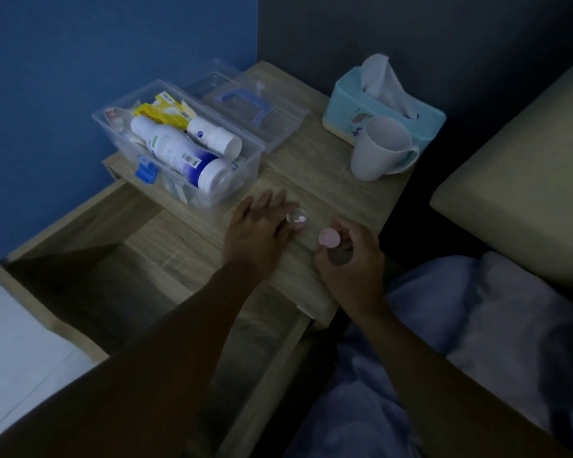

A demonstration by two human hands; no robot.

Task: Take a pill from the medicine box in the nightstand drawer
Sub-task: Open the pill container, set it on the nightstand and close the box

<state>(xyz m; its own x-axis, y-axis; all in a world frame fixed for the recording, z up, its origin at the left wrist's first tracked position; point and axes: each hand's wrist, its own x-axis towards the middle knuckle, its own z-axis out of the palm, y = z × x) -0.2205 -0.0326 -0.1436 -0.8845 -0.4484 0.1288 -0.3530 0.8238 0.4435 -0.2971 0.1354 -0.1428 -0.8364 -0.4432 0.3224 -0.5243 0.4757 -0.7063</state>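
- Left hand (255, 226) lies flat and open, fingertips touching a clear cap (297, 218) with the pill (300, 220) inside, on the nightstand (328, 183) near the medicine box (176, 143).
- Right hand (348, 256) is closed on a pink-lidded vial (329, 239).
- Risk, I'd say: one nudge and the pill rolls into the open drawer (113, 276).

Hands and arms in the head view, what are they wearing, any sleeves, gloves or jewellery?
Both forearms are bare as far as the frame shows, no sleeves. The left hand and right hand are ungloved. No watch, bracelet or ring shows, though the dim light could hide a small one.

Dim, bluish, soft; edges perhaps slightly warped.
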